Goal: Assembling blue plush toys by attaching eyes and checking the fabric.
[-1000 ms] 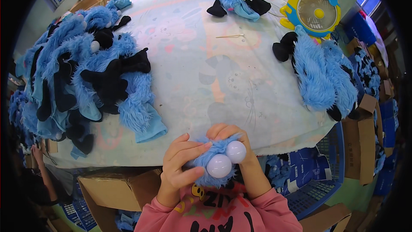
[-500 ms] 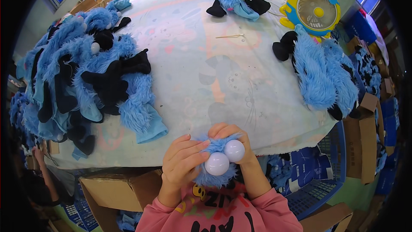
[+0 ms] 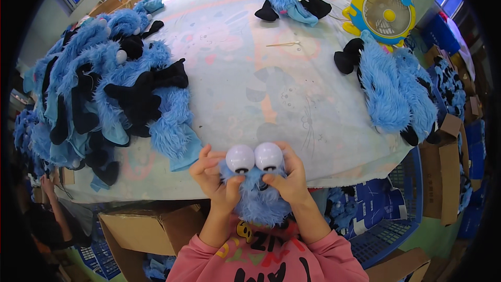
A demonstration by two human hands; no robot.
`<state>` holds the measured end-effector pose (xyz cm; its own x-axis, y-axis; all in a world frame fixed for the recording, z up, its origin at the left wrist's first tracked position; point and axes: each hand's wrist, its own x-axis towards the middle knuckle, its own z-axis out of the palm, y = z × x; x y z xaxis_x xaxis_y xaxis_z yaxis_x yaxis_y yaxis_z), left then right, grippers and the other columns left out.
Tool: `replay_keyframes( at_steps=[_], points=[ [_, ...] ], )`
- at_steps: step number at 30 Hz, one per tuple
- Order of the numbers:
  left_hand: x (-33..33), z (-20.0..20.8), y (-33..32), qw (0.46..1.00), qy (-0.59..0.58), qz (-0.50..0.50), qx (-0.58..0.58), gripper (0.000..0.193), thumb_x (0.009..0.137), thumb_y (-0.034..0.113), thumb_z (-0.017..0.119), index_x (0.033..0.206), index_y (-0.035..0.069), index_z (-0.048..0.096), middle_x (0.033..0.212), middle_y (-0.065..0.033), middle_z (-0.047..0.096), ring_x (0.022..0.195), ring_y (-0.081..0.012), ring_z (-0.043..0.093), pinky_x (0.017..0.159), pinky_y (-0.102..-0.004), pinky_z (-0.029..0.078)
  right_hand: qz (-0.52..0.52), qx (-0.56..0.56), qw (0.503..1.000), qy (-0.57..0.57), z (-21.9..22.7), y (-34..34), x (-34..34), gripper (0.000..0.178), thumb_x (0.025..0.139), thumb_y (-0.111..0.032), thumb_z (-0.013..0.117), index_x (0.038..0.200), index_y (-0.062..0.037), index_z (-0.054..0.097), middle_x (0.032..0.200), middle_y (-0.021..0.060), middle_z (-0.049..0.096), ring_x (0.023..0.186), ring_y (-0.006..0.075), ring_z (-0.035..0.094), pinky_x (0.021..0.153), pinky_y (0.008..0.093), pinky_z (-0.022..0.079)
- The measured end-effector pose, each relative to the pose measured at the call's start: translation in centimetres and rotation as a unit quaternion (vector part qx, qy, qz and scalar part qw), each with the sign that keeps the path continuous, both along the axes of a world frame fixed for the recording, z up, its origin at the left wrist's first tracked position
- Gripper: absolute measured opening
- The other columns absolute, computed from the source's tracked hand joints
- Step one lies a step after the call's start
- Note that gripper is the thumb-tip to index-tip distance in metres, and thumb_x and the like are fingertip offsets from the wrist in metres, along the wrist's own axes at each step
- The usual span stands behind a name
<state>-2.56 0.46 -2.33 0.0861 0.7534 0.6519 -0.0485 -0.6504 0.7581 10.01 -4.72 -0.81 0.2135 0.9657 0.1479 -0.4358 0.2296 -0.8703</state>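
Observation:
Between my two hands is a blue furry plush head (image 3: 261, 203) with two shiny white ball eyes, each showing a dark mark on its lower side. My left hand (image 3: 215, 177) grips the head's left side, thumb pressed below the left eye (image 3: 240, 157). On the other side my right hand (image 3: 290, 177) holds it the same way, thumb under the right eye (image 3: 269, 155). The head is held just over the near edge of the table, in front of my chest. Fur hides some of my fingers.
A pile of blue and black plush skins (image 3: 120, 83) covers the table's left side. Two more furry pieces (image 3: 386, 89) lie right, beside a yellow fan (image 3: 387, 15). Another plush piece (image 3: 287, 0) and a thin tool (image 3: 283, 44) lie farther back. Cardboard boxes (image 3: 138, 232) and a blue crate (image 3: 412, 193) stand below.
The plush head has turned in my hands: its eyes now sit side by side at the top, their dark marks showing. My thumbs have come round to the near side below the eyes.

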Motion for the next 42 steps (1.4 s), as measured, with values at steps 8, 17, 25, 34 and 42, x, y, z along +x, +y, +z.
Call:
replay_keyframes(
  at_steps=[8, 17, 25, 34, 42],
  points=[
    [1.3, -0.4, -0.1, 0.982, -0.090, 0.031, -0.165, 0.030, 0.076, 0.010, 0.057, 0.101, 0.009, 0.040, 0.088, -0.0057, 0.049, 0.084, -0.0174, 0.047, 0.095, -0.0394, 0.024, -0.016, -0.076, 0.990, 0.115, -0.2, 0.1, -0.8, 0.048, 0.071, -0.001, 0.064, 0.113, -0.0042, 0.039, 0.094, 0.0069, 0.054, 0.080, 0.0111, 0.051, 0.071, 0.0203, 0.041],
    [0.3, 2.3, -1.2, 0.983, 0.170, 0.009, 0.069, 0.037, 0.060, 0.026, 0.073, 0.092, 0.011, 0.063, 0.090, -0.0006, 0.049, 0.088, -0.0188, 0.046, 0.093, -0.0427, 0.023, -0.083, -0.067, 0.994, 0.016, 1.5, -1.0, -0.9, 0.047, 0.076, -0.004, 0.061, 0.115, -0.0030, 0.035, 0.097, 0.0080, 0.053, 0.084, 0.0116, 0.051, 0.074, 0.0206, 0.041],
    [0.3, 1.7, -0.5, 0.982, 0.178, -0.002, 0.059, 0.055, 0.047, 0.037, 0.074, 0.095, 0.012, 0.065, 0.092, 0.0001, 0.050, 0.089, -0.0185, 0.046, 0.094, -0.0438, 0.021, 0.007, -0.083, 0.971, 0.225, 0.9, -1.3, -1.0, 0.048, 0.080, -0.010, 0.058, 0.120, -0.0025, 0.033, 0.103, 0.0095, 0.051, 0.087, 0.0129, 0.051, 0.074, 0.0201, 0.041],
    [0.1, 1.9, -0.7, 0.989, 0.143, 0.029, 0.021, 0.036, 0.062, 0.033, 0.069, 0.084, 0.007, 0.060, 0.085, -0.0006, 0.048, 0.077, -0.0181, 0.044, 0.086, -0.0378, 0.028, -0.073, -0.067, 0.985, 0.138, 0.8, 0.0, -1.6, 0.053, 0.080, -0.011, 0.058, 0.124, -0.0005, 0.030, 0.106, 0.0106, 0.050, 0.088, 0.0144, 0.051, 0.074, 0.0228, 0.042],
    [-0.7, 4.4, -2.5, 0.971, 0.200, -0.031, -0.129, 0.019, 0.084, 0.010, 0.042, 0.066, 0.004, 0.045, 0.071, -0.0033, 0.043, 0.063, -0.0156, 0.034, 0.063, -0.0253, 0.032, -0.221, 0.093, 0.896, -0.375, 0.2, -0.6, -1.9, 0.054, 0.081, -0.016, 0.055, 0.125, 0.0008, 0.029, 0.121, 0.0145, 0.039, 0.101, 0.0229, 0.046, 0.087, 0.0294, 0.038]
  ],
)
